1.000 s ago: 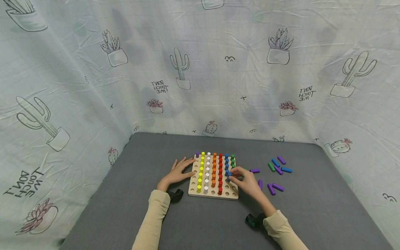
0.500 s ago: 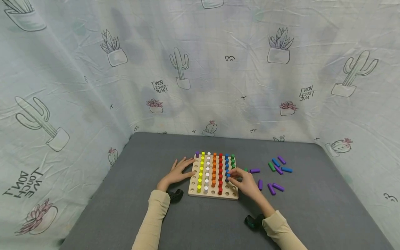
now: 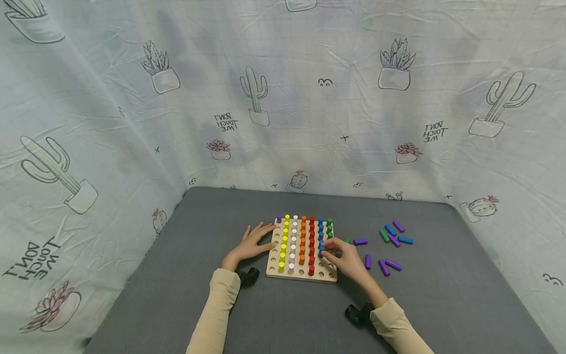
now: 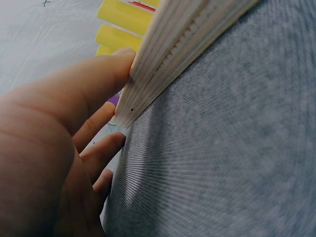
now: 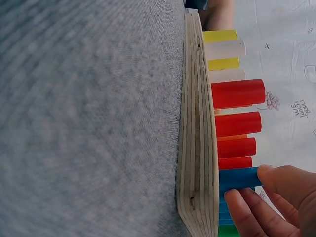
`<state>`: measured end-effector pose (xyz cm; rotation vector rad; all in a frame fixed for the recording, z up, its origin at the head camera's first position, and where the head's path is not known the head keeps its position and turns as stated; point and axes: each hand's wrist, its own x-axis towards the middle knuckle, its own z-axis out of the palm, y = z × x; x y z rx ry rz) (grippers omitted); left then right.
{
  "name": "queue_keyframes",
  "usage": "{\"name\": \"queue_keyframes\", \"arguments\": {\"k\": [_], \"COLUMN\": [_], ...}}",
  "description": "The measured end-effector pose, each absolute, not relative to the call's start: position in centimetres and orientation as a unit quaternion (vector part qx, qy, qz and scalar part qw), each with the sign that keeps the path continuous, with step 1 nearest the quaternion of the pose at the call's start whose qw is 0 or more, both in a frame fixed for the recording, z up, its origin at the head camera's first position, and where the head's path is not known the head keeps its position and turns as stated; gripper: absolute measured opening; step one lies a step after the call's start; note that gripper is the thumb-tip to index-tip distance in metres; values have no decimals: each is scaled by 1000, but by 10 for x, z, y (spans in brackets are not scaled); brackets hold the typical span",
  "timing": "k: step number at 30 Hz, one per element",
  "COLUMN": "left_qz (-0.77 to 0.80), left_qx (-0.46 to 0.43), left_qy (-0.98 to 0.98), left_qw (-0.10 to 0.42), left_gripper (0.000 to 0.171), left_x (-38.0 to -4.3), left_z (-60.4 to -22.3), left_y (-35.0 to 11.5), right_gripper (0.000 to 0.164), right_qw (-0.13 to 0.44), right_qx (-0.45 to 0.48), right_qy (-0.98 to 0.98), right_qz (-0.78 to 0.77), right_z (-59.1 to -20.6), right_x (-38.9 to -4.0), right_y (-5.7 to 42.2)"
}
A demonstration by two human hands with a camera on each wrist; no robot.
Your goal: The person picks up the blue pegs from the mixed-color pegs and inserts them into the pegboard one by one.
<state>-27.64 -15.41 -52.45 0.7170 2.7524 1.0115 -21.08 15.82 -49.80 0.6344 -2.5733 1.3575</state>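
Note:
A wooden pegboard [image 3: 305, 279] lies on the grey table, with columns of yellow, white, orange, red, blue and green pegs and one purple peg [image 3: 279, 218] at its far left corner. My right hand [image 3: 347, 255] pinches a blue peg [image 5: 239, 177] between thumb and fingers. That peg stands upright at the near end of the blue column, its lower end at the board's surface. My left hand [image 3: 251, 246] rests at the board's left edge with fingers spread. In the left wrist view its thumb [image 4: 116, 66] touches the board's edge near the yellow pegs [image 4: 123, 22].
Right of the board lie several loose purple pegs [image 3: 393, 265], blue pegs [image 3: 405, 240] and a green peg [image 3: 384, 236]. Bare holes [image 3: 321, 274] show along the board's left side and near right corner. A cactus-print curtain [image 3: 283, 98] hangs behind the table.
My right hand has shifted slightly left with the blue peg, which has gone from tilted to upright in line with the blue column. The left hand has stayed in place.

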Motion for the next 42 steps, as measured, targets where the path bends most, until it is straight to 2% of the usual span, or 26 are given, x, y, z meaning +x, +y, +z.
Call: {"name": "queue_keyframes", "arguments": {"k": [8,26,35,42], "left_qz": [336,337,337,336], "left_qx": [238,236,242,239], "left_qy": [910,910,908,909], "left_qw": [56,58,56,60], "left_gripper": [65,65,65,66], "left_x": [-276,-276,-275,-274], "left_z": [-525,-527,-525,-524], "left_y": [-153,-153,-154,-153], "right_gripper": [18,19,18,17], "right_qw": [84,50,79,81], "right_qx": [213,204,214,198], "right_qy": [-861,-869,-862,-871], "right_qz": [455,449,452,443], "right_z": [-500,-500,-497,-493], "right_x": [-210,-210,-210,-209], "right_y": [158,160,161,165]}}
